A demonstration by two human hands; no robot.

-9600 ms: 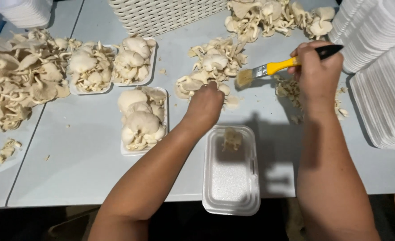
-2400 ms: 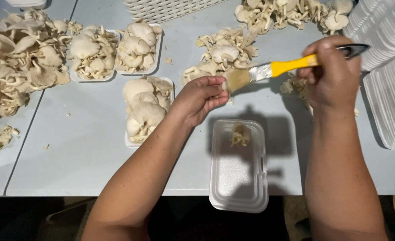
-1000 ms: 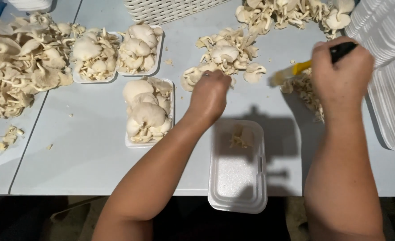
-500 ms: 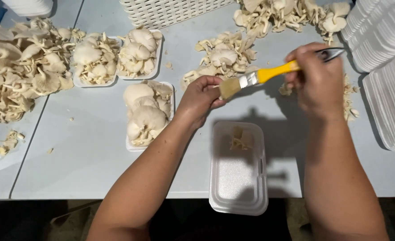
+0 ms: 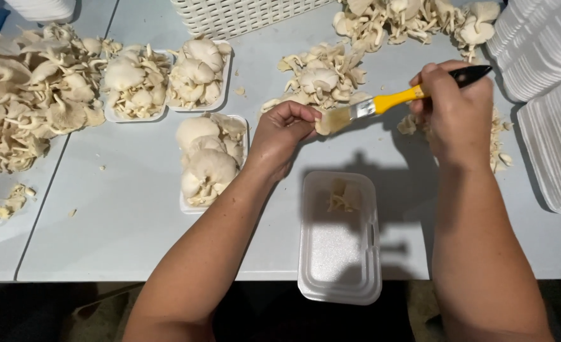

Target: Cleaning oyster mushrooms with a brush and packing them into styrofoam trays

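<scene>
My left hand [image 5: 285, 128] is curled shut, forearm stretched out; my right hand [image 5: 456, 109] is fisted beside it, apart.

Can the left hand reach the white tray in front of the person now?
Probably yes: the left hand holds only a small mushroom, and bare table separates it from the white tray.

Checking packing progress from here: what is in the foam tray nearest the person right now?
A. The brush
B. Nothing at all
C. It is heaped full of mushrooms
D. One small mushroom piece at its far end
D. The tray holds just one small mushroom piece at its far end, the rest of it bare, while the brush is up in the right hand.
</scene>
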